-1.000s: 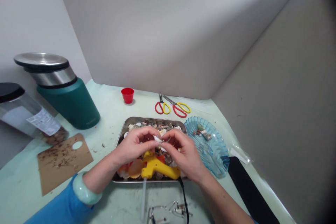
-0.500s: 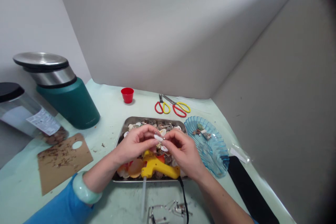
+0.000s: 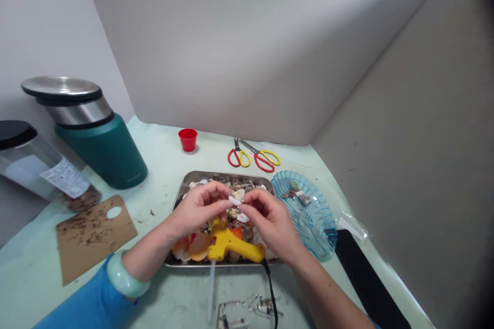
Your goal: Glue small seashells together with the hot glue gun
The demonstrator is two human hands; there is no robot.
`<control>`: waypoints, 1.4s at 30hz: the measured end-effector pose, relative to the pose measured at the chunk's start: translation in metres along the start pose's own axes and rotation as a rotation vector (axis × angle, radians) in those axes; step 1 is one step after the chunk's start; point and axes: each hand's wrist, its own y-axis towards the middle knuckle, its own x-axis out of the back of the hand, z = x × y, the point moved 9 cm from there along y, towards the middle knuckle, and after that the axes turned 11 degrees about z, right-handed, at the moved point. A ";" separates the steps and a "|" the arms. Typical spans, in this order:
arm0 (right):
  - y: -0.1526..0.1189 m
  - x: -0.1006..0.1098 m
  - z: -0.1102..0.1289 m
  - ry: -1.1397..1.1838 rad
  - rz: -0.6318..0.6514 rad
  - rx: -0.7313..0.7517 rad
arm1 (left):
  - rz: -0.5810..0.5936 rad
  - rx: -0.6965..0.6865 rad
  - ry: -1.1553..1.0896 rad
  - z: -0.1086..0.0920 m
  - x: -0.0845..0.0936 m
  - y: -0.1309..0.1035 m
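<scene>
Over a metal tray (image 3: 174, 205) of shells, both hands meet at a small, narrow white piece (image 3: 234, 200), possibly a shell. My left hand (image 3: 203, 203) pinches its left end between thumb and fingers. At the other end, the fingertips of my right hand (image 3: 268, 218) are closed on it; a tiny metallic bit shows there. Just below the hands, a yellow hot glue gun (image 3: 235, 247) lies across the tray's near side, its clear glue stick (image 3: 212, 288) sticking out toward me. Orange and white shells (image 3: 198, 247) are partly covered by the gun and hands.
A blue scalloped glass plate (image 3: 309, 231) with small shells stands right of the tray. Behind are two scissors (image 3: 239, 157) and a red cup (image 3: 188, 140). Left are a green bottle (image 3: 104, 149), a clear jar (image 3: 42, 169) and stained cardboard (image 3: 96, 241). Metal clips (image 3: 235, 313) and a black cord (image 3: 271, 288) lie in front.
Both hands stay over the tray with the white piece between them. The piece has turned slightly and shifted a little, and the fingertips have adjusted.
</scene>
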 end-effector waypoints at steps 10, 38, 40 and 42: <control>0.002 0.001 0.010 -0.028 0.058 0.049 | 0.070 -0.009 0.033 -0.004 -0.006 -0.002; 0.003 0.004 0.004 -0.172 0.078 -0.006 | -0.092 0.049 0.253 -0.001 0.009 0.002; 0.004 0.005 0.007 -0.196 0.065 0.009 | -0.101 0.050 0.250 0.000 0.010 0.002; 0.004 0.005 0.008 -0.204 0.064 0.016 | -0.087 0.060 0.247 0.002 0.009 0.002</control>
